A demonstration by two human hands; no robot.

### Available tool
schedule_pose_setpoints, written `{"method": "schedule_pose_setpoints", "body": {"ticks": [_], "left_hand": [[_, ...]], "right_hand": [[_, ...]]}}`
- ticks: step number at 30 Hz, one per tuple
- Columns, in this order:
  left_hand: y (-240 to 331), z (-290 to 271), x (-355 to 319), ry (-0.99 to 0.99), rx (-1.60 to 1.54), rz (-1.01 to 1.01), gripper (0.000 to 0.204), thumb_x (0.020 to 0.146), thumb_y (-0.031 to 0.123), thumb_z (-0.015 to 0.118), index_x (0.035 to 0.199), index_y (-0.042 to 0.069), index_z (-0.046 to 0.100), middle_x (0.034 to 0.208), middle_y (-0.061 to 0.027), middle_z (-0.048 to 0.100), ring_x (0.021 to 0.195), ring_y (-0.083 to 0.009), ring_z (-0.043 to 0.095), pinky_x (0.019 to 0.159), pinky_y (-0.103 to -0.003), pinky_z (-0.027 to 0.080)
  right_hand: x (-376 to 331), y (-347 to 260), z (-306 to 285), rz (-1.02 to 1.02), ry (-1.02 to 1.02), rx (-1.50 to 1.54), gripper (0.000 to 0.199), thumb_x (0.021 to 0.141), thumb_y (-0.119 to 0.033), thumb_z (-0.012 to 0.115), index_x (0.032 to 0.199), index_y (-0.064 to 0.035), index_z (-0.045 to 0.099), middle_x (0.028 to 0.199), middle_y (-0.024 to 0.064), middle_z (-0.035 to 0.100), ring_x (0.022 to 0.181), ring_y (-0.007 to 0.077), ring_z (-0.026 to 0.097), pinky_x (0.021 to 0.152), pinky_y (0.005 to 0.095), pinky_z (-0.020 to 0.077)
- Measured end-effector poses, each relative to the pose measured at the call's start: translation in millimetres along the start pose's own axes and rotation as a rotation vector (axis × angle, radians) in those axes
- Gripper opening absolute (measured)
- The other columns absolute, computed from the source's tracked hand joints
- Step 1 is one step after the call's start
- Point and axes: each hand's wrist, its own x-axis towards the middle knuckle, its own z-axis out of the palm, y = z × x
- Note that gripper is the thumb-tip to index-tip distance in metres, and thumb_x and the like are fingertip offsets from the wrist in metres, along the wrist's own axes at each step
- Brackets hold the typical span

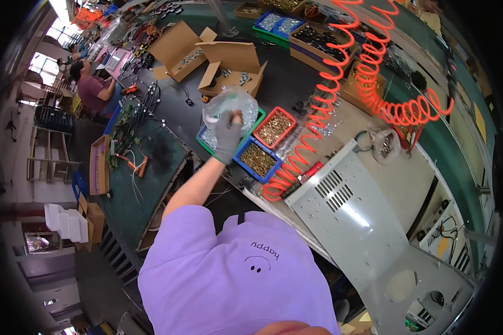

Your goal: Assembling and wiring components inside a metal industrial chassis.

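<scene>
My left hand (228,134), in a grey glove with bare fingertips, reaches over the bench with its fingers curled on a clear plastic bag (223,102). Under the bag and hand is a green bin (261,115) holding small silver-coloured parts, partly hidden. Close by on the right stand a red bin (274,127) and a blue bin (257,160), both filled with small brass-coloured fasteners. What lies inside the bag cannot be made out. My right hand is out of view.
Open cardboard boxes (232,61) with metal parts stand beyond the bag. Orange coiled hoses (310,148) hang at the right, above a large grey sheet-metal panel (352,212). A person (92,89) sits at the far left. Another plastic bag (384,144) of fasteners lies right.
</scene>
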Motion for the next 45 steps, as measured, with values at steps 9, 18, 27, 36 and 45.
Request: {"method": "schedule_pose_setpoints", "body": {"ticks": [9, 18, 27, 36, 45], "left_hand": [[-190.4, -70.3, 218.4, -0.236, 0.717, -0.234, 0.027, 0.081, 0.019, 0.054, 0.104, 0.007, 0.064, 0.104, -0.0190, 0.062, 0.097, -0.0358, 0.059, 0.087, -0.041, 0.046], [-233.6, -97.2, 276.1, -0.275, 0.925, -0.277, 0.060, 0.081, 0.023, 0.056, 0.135, 0.008, 0.035, 0.139, -0.0127, 0.035, 0.126, -0.0363, 0.035, 0.098, -0.043, 0.040], [-214.5, -43.9, 338.3, -0.377, 1.080, -0.470, 0.067, 0.086, 0.037, 0.055, 0.140, 0.010, 0.027, 0.126, -0.0231, 0.045, 0.113, -0.0371, 0.051, 0.089, -0.047, 0.046], [-258.7, -60.3, 314.9, -0.364, 0.824, -0.191, 0.056, 0.088, 0.027, 0.056, 0.137, 0.014, 0.032, 0.125, -0.0266, 0.045, 0.113, -0.0437, 0.049, 0.091, -0.049, 0.042], [-61.9, -68.4, 238.6, -0.530, 0.168, 0.039, 0.049, 0.088, 0.031, 0.058, 0.129, 0.010, 0.043, 0.111, -0.0181, 0.055, 0.101, -0.0299, 0.057, 0.084, -0.038, 0.045]], "right_hand": [[31.0, -231.9, -39.8, -0.161, -0.045, 1.217, 0.023, 0.085, -0.024, 0.057, 0.098, -0.0049, 0.063, 0.075, 0.0071, 0.062, 0.057, 0.0179, 0.057, 0.053, 0.0312, 0.0483], [13.1, -411.9, -146.2, -0.076, -0.241, 1.050, 0.023, 0.087, -0.023, 0.057, 0.099, -0.0032, 0.060, 0.076, 0.0048, 0.060, 0.056, 0.0106, 0.052, 0.051, 0.0247, 0.0431], [-8.8, -558.1, -251.0, -0.587, 0.017, 0.468, 0.024, 0.084, -0.021, 0.058, 0.100, -0.0028, 0.057, 0.083, 0.0173, 0.062, 0.074, 0.0312, 0.062, 0.066, 0.0393, 0.0482], [19.9, -736.5, -298.0, -1.245, -0.144, 0.573, 0.025, 0.085, -0.018, 0.057, 0.105, -0.0027, 0.057, 0.088, 0.0148, 0.060, 0.079, 0.0294, 0.060, 0.072, 0.0370, 0.0483], [58.2, -852.8, -296.2, -0.892, -0.712, 1.654, 0.051, 0.086, -0.032, 0.059, 0.127, -0.0069, 0.044, 0.114, 0.0079, 0.053, 0.105, 0.0199, 0.054, 0.087, 0.0363, 0.0476]]}}
